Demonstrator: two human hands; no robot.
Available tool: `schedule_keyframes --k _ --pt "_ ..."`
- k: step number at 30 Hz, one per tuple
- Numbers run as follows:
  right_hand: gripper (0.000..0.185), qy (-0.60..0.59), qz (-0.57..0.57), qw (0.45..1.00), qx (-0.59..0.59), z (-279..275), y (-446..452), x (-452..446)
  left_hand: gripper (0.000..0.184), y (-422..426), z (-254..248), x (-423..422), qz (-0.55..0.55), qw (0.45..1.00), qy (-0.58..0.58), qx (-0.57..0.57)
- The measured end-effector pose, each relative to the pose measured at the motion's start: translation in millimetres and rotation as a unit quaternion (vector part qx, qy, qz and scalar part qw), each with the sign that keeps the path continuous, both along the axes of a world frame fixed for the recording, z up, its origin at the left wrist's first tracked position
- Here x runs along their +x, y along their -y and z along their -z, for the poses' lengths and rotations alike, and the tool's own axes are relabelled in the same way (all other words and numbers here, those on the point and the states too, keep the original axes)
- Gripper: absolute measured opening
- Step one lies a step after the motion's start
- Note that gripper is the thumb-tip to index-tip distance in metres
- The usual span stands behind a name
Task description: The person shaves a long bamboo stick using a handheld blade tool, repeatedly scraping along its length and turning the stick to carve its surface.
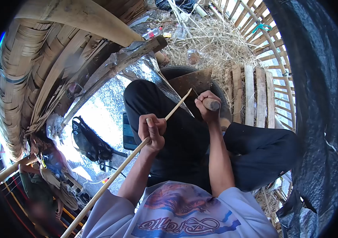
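Observation:
My left hand (152, 132) is wrapped round a long, pale wooden stick (128, 159). The stick runs from the lower left, past my thigh, up to a pointed tip near the middle. In my right hand (209, 106) is a tool with a round wooden handle (211, 104), gripped in a fist just right of the stick's tip. A broad, dark, rusty-looking blade (191, 82) shows above that fist; where it joins the handle is hidden.
A dark round container (173, 72) stands beyond my knees. Wooden slats (249, 95) and straw (216, 43) lie ahead. On the silvery sheet (97, 105) at left are a black bag (88, 139) and a phone (128, 131). Another person (38, 194) is at lower left.

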State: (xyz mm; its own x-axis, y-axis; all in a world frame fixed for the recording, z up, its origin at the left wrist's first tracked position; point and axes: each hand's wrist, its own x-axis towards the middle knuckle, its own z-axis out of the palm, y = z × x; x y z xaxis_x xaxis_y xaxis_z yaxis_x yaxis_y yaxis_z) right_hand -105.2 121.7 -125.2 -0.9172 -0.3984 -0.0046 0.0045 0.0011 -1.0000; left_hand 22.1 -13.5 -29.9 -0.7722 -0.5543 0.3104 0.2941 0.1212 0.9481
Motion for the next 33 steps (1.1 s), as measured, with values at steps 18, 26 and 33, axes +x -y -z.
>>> schedule_keyframes --k 18,26,33 --pt "0.017 0.048 0.105 0.992 -0.050 -38.3 -5.1 -7.2 0.043 37.4 -6.2 -20.9 0.142 0.989 0.045 0.027" --pt "0.014 0.017 0.066 0.995 -0.074 -35.6 -5.6 -1.0 0.033 31.2 -7.5 -18.1 0.131 0.983 0.019 -0.126" --pt "0.014 0.010 0.034 0.998 -0.050 -23.2 -6.9 -5.2 0.030 28.4 -5.5 -11.3 0.156 0.971 0.035 -0.178"
